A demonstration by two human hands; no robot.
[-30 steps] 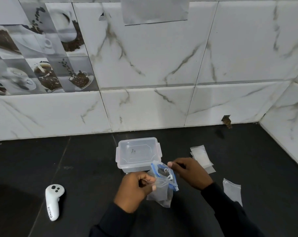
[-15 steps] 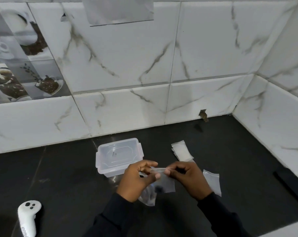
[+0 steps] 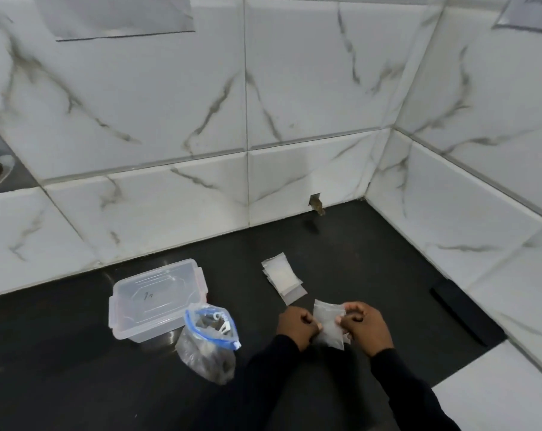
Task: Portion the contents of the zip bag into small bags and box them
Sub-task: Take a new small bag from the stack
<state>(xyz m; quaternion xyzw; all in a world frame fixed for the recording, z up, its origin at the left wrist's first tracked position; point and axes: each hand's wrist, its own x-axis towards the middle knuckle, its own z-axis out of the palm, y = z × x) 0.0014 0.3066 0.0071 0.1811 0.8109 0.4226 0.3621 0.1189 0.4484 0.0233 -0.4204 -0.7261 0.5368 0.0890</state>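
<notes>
1. Both hands are up in front of the person, well to the right of the clear plastic box, with one small clear bag stretched between them.
2. The left hand has its fingers curled in, pinching the small bag's left edge.
3. The right hand is curled the same way and grips the bag's right edge near the top.
4. The small bag looks flat; I can't tell whether anything is inside it.
5. The box sits on the black counter with its lid on, close to the marble-look wall tiles.
6. The zip bag stands just beside the box's front right corner, blue zip strip on top and dark contents at the bottom, with neither hand on it.
7. A stack of small bags lies flat to the right of the box, behind the hands.
8. Further right of the box, a flat dark object lies beside the side wall.
</notes>
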